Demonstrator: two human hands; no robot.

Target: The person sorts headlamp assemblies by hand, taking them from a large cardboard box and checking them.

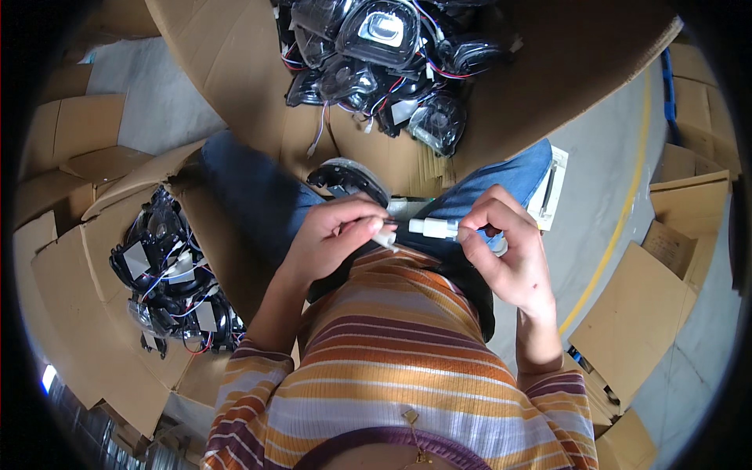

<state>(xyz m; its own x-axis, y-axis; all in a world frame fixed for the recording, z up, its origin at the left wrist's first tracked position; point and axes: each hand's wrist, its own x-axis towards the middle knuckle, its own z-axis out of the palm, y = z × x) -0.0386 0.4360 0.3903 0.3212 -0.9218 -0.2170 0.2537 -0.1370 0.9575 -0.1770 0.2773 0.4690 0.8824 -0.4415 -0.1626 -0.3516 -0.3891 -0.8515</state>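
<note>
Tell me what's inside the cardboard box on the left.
The cardboard box holds black lamp housings with red, white and blue wires, piled loosely. Whatever lies beneath the pile is covered.

Factory or warehouse floor: cardboard boxes (94, 258) of wired lamp parts (392, 63), yellow floor line (619, 227)

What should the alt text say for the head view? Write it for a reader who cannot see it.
Seen from above, a seated person's left hand and right hand each pinch a small white plug over a lap in blue jeans. Cardboard boxes ahead and at the left hold black lamp parts with coloured wires.
</note>
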